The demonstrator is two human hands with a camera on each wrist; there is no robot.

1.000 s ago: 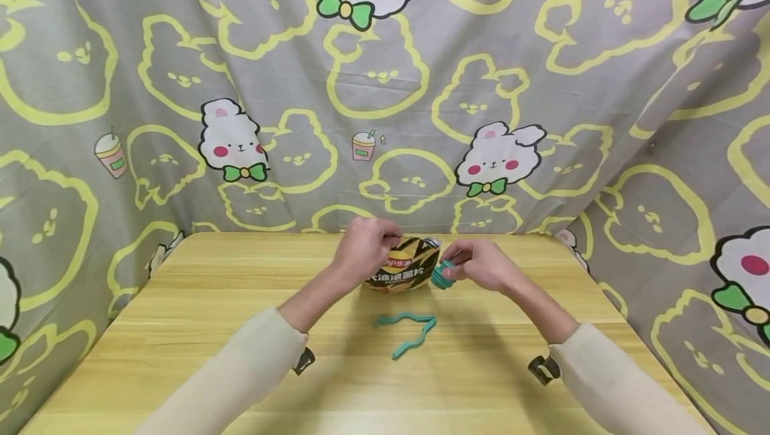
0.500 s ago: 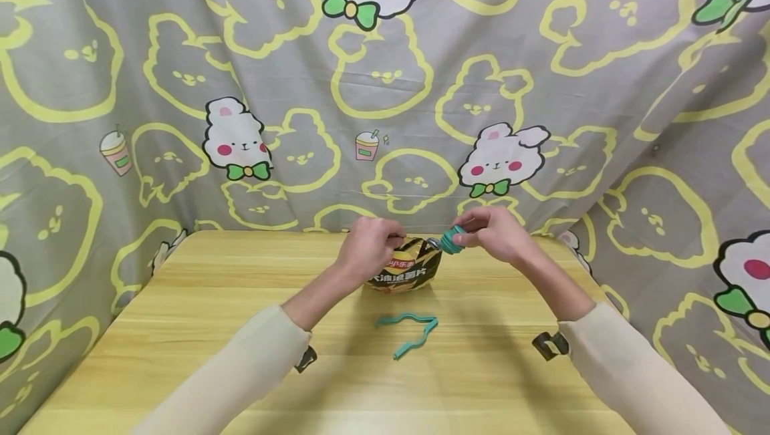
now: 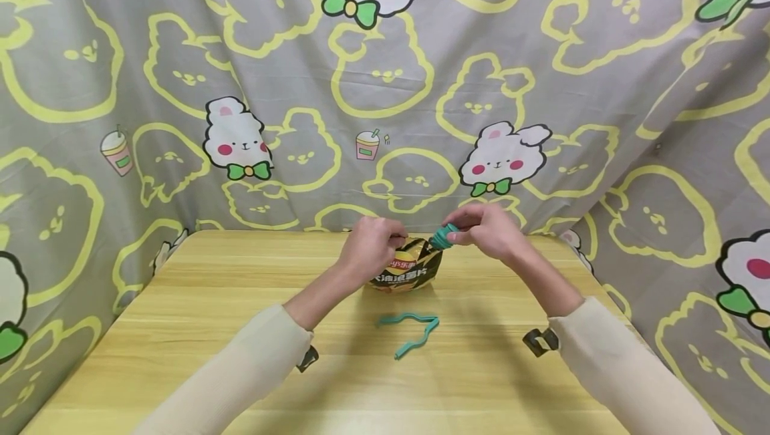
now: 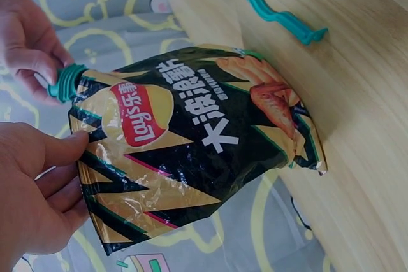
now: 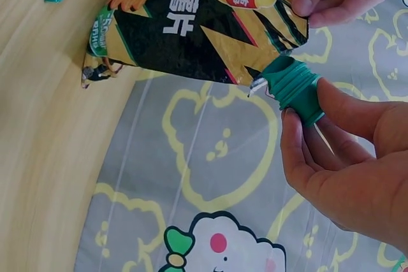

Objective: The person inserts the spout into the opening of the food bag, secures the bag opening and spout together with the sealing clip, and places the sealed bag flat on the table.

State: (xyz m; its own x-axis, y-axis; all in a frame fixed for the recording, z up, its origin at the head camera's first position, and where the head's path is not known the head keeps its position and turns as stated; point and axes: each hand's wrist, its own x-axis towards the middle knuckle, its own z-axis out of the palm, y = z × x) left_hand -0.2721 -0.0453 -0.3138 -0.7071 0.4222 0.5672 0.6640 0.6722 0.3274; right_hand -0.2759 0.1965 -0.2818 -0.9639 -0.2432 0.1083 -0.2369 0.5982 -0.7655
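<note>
A black and gold bag of Lay's potato chips (image 3: 409,276) stands on the table, its top edge pinched by my left hand (image 3: 369,248). Between the thumb and fingers of my right hand (image 3: 490,233) is a teal threaded spout (image 5: 298,92), hollow at the end facing the bag. It meets the bag's top right corner, where a silvery torn flap (image 5: 257,85) sits at its mouth. How far the corner goes inside cannot be told. In front of the bag lies a bent, wavy teal bag clip (image 3: 424,331), spread at an angle and touched by neither hand.
The wooden table (image 3: 240,288) ends at a grey curtain (image 3: 289,87) with cartoon prints, close behind the bag. Curtain also hangs along both sides. A dark wrist mount (image 3: 541,341) shows at the right sleeve, another (image 3: 307,358) at the left.
My right hand has raised the spout from beside the bag, then brought it left and tilted it against the bag's top right corner. The left hand keeps its pinch; the clip lies still.
</note>
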